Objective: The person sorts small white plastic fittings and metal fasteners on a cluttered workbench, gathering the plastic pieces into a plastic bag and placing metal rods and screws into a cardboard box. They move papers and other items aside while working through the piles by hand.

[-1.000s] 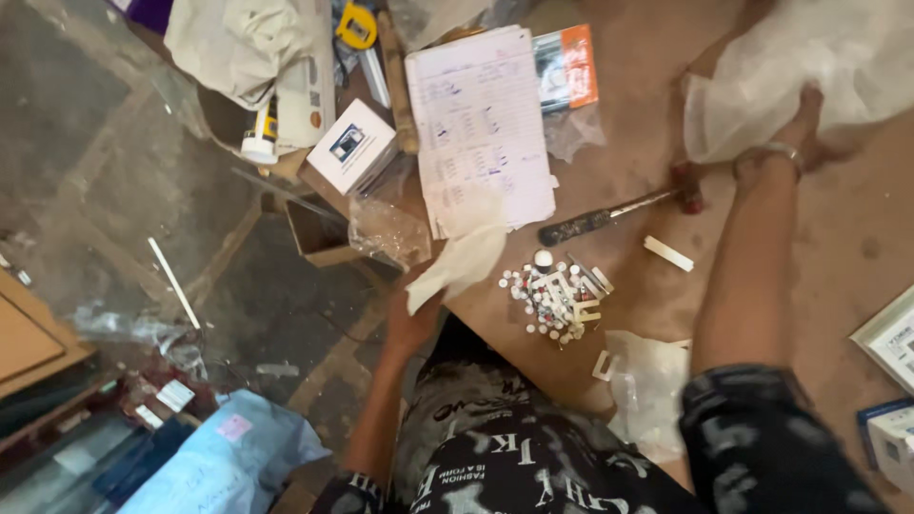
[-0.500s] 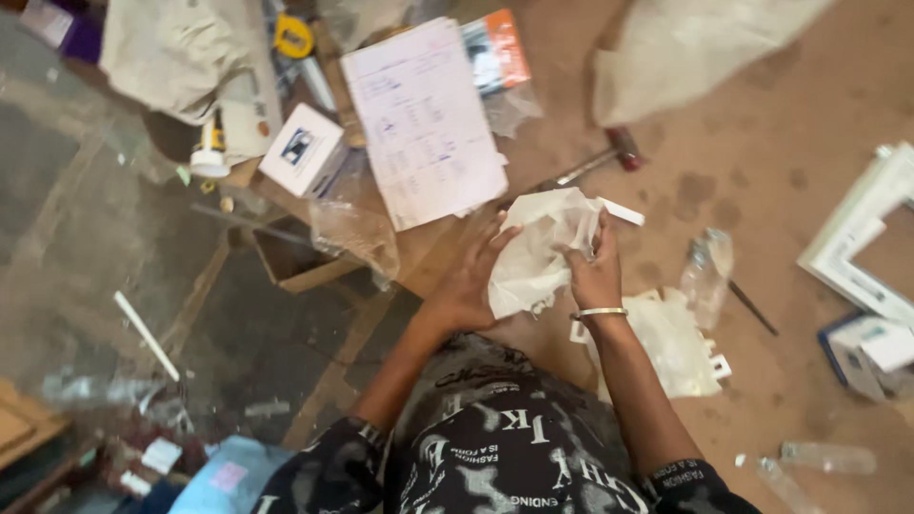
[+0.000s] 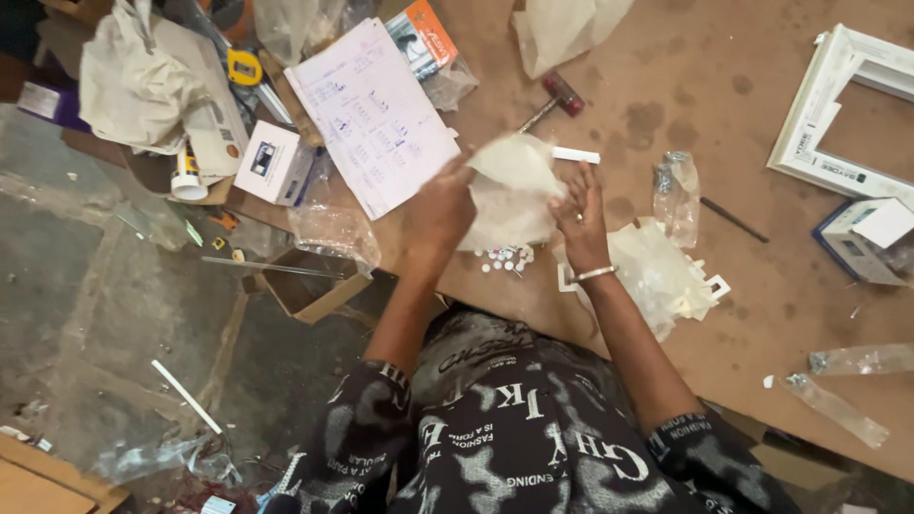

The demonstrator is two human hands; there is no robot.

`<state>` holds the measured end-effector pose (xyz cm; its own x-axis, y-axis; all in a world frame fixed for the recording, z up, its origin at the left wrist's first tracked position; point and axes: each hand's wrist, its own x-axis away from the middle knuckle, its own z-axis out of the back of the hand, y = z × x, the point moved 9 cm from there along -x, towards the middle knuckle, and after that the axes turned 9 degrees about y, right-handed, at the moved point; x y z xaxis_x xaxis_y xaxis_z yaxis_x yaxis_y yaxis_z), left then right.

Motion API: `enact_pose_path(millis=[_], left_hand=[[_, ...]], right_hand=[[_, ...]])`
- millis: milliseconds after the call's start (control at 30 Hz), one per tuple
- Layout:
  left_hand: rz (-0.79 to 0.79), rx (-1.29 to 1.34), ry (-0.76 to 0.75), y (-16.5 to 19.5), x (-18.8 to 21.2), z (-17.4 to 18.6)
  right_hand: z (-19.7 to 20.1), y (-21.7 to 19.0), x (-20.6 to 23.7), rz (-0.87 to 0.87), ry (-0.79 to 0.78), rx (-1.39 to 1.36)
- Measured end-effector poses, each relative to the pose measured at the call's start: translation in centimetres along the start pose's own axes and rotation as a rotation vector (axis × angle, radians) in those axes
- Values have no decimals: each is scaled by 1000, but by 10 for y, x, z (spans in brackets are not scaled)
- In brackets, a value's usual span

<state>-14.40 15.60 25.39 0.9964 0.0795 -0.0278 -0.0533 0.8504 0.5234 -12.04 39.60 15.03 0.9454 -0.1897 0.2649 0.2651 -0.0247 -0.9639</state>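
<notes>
— What do the person's hands have hold of?

— A crumpled translucent plastic bag (image 3: 509, 190), held just above the brown worktop (image 3: 666, 76). The left hand (image 3: 440, 211) pinches its left edge and the right hand (image 3: 579, 211) grips its right side, so the fingers of both are closed on the film.

— How does it look to handle?

— Very light and limp, by the look of it. It is thin film with no stiffness, so it sags and folds wherever it is not supported. It is probably a bit slick too, which is why a pinch at the rim seems better than a flat palm.

— And under it?

— A scatter of small white caps (image 3: 503, 258) lies on the worktop just below the bag, at the near edge. They look hard, tiny and liable to roll, so they would be taken singly between fingertips.

— Anything else close by?

— A white plastic strip (image 3: 577, 154) lies just beyond the bag, a hammer (image 3: 552, 98) farther back, and a sheet of handwritten paper (image 3: 373, 116) beside the left hand. More crumpled plastic wrap (image 3: 657, 276) lies right of the right wrist, and a white frame (image 3: 838, 105) lies well apart at the far right.
</notes>
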Motion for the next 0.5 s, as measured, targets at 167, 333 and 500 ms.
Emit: enact_pose_path(millis=[167, 333, 500], left_hand=[[-11, 34, 332, -37, 5, 51], [-36, 25, 348, -72, 35, 67], [341, 281, 222, -137, 78, 45]], right_hand=[[0, 28, 33, 140, -112, 465], [-61, 38, 76, 487, -392, 742], [-109, 49, 67, 794, -293, 997]])
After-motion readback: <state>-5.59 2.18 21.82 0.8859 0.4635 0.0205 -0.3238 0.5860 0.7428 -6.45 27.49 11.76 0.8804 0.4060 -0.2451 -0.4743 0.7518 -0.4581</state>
